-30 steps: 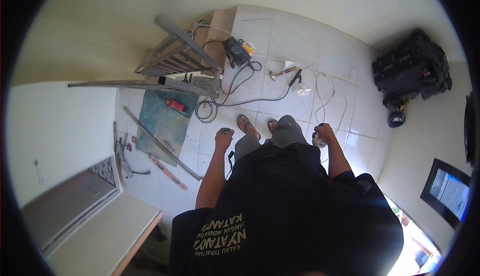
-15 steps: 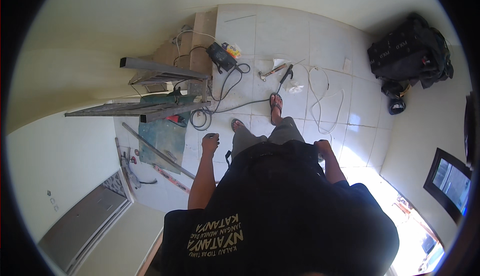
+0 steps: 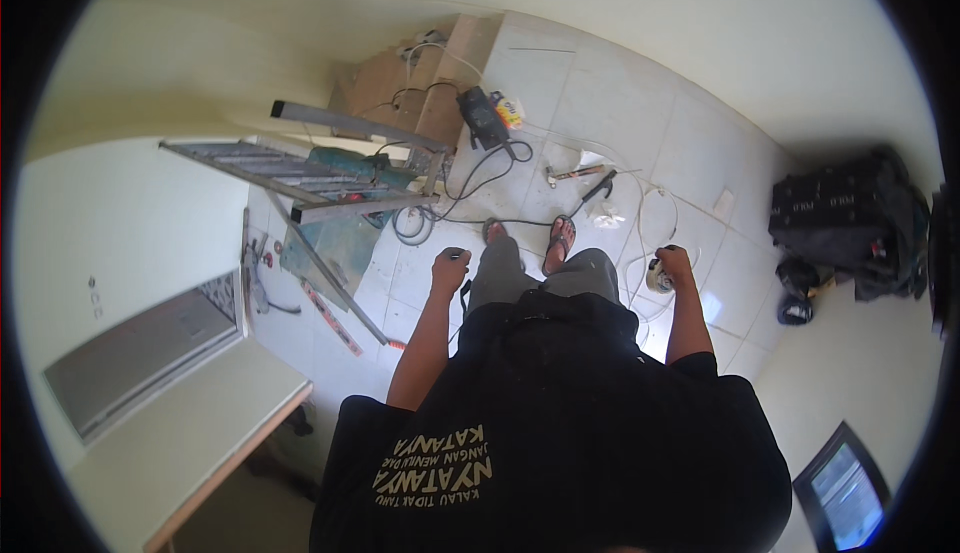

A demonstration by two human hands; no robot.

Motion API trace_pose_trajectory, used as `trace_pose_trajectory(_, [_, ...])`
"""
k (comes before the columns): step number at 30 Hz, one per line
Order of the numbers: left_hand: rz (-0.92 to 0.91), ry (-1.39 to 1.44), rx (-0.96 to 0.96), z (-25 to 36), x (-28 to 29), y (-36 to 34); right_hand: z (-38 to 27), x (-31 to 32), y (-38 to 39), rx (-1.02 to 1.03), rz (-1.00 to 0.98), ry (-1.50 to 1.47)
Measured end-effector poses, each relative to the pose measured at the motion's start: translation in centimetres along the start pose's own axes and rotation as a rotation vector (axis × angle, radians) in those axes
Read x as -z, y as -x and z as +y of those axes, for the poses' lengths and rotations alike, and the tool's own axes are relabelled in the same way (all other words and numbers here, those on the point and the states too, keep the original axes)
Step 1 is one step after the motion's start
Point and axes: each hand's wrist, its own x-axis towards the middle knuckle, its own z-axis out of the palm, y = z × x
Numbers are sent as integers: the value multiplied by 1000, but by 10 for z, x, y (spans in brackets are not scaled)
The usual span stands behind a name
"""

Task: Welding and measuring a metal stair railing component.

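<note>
My left hand [image 3: 451, 269] hangs beside my left thigh with its fingers curled. Something dark may be in the curl, but I cannot make it out. Out to the right of my right leg, my right hand [image 3: 676, 263] is closed on a roundish grey-tan object [image 3: 658, 278], partly hidden by the fingers. Neither hand touches anything else. Nearest to the left hand on the floor is a dark cable coil [image 3: 412, 225]; beyond the right hand a white cable [image 3: 640, 215] lies in loops.
A metal frame with rungs [image 3: 345, 209] juts in at the left, near brown steps [image 3: 455, 83]. A black power unit [image 3: 484, 119], a hammer [image 3: 575, 174] and an electrode holder [image 3: 598, 189] lie ahead. A metal bar [image 3: 330, 275] and red level [image 3: 331, 319] lie left; a black bag [image 3: 835, 213] right.
My view has turned and shifted left. My left foot has come forward beside the right. My right hand has swung forward, so the roundish object in it shows more; the left stays curled.
</note>
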Motion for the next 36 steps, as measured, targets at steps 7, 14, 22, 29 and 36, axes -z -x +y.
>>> trace_pose_trajectory(7, [98,65,87,-22,11,5,-25,-8,-19,8,-104,149])
trace_pose_trajectory(14, [173,155,134,-30,7,14,-47,-36,-18,125,-222,331])
trace_pose_trajectory(22, [232,98,51,-41,7,49,-121,-74,-1,297,-289,510])
trace_pose_trajectory(29, [-293,160,-176,51,-7,48,-197,-134,40,535,-326,185])
trace_pose_trajectory(36, [-439,431,-171,73,-4,13,-274,-225,127,603,-437,202])
